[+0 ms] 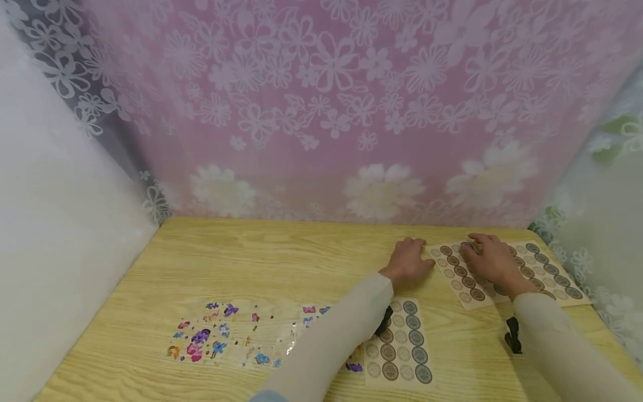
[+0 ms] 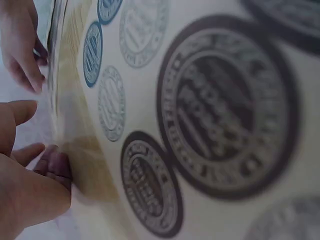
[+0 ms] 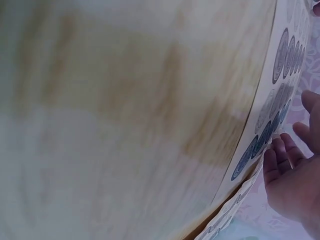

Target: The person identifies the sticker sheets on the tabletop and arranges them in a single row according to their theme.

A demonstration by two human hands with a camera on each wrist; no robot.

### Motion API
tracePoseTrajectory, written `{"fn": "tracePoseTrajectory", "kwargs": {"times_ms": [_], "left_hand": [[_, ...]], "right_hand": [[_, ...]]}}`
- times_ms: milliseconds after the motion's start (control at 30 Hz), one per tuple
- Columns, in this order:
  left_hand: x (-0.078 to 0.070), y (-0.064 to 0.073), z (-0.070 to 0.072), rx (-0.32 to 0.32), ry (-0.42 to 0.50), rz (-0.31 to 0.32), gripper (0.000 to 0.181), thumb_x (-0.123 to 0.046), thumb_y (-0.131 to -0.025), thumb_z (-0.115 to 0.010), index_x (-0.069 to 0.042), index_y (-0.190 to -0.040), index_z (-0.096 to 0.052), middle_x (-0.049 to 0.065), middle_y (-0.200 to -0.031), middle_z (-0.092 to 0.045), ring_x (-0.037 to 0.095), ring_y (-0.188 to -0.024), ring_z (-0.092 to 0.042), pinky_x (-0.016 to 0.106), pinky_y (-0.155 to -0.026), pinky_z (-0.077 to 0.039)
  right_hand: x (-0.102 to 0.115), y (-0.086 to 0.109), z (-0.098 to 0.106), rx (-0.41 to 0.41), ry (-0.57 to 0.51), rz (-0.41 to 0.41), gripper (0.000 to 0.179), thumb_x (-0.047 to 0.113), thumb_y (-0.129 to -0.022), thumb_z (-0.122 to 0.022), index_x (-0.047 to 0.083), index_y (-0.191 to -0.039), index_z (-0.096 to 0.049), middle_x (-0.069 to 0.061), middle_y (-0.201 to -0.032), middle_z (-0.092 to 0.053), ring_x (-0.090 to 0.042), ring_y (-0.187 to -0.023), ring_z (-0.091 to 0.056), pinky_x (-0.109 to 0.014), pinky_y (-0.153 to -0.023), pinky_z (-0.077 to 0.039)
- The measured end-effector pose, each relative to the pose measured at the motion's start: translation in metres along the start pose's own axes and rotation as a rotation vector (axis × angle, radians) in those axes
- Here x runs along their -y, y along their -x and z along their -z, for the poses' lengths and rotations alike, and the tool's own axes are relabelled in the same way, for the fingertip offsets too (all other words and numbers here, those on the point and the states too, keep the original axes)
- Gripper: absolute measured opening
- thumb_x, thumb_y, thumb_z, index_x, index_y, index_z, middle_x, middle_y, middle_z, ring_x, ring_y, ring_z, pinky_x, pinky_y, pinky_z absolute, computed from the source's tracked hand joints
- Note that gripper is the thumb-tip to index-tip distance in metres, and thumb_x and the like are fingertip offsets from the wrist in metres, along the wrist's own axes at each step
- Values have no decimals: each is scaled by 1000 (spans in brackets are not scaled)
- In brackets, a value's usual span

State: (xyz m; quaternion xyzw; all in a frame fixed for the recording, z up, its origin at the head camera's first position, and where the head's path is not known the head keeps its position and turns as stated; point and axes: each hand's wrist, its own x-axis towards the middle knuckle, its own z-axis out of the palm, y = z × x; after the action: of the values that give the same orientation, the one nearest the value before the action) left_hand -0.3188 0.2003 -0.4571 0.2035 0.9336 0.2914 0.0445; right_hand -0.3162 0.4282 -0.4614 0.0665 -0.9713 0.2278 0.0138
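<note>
Sheets of round stickers printed with dark and pale circles lie at the table's right side, one sheet (image 1: 458, 274) towards the middle and another sheet (image 1: 551, 274) further right. Over the back part of these sheets is my right hand (image 1: 494, 262), fingers loosely bent; the right wrist view shows the same hand (image 3: 295, 175) by the sheet's edge, pinching nothing that I can see. My left hand (image 1: 408, 262) rests by the near sheet's left corner, fingers spread. A third round-sticker sheet (image 1: 402, 353) lies below my left forearm, which partly covers it.
Clear sheets with colourful cartoon stickers lie at the front left, one with larger figures (image 1: 200, 336) and one with sparse figures (image 1: 260, 341); my left sleeve (image 1: 334, 335) hides part of another. A pink floral curtain (image 1: 301, 123) hangs behind the wood-grain table (image 1: 241, 254).
</note>
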Motion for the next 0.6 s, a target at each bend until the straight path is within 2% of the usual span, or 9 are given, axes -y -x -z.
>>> {"fn": "tracePoseTrajectory", "kwargs": {"times_ms": [133, 367, 600], "left_hand": [[0, -6, -2, 11, -48, 49, 46, -41, -94, -58, -20, -135, -54, -2, -134, -46, 16, -121, -42, 25, -94, -39], [0, -10, -3, -14, -28, 78, 52, -46, -90, -62, -22, -135, -55, -2, -123, -47, 14, -109, -42, 24, -87, -40], [-7, -11, -7, -28, -62, 146, 52, -49, -85, -68, -29, -131, -58, -5, -118, -49, 13, -104, -43, 24, -84, -40]], "right_hand": [[0, -3, 1, 44, -6, -14, 68, 44, -102, -41, -13, -138, -35, -44, -134, -23, -61, -118, -25, -71, -89, -26], [1, -8, 11, 132, -35, -8, 72, 45, -101, -40, -15, -139, -32, -46, -135, -17, -61, -122, -19, -71, -90, -24], [-4, -5, 11, 165, -66, 1, 70, 39, -99, -51, -14, -141, -31, -45, -135, -18, -61, -119, -23, -70, -89, -28]]}}
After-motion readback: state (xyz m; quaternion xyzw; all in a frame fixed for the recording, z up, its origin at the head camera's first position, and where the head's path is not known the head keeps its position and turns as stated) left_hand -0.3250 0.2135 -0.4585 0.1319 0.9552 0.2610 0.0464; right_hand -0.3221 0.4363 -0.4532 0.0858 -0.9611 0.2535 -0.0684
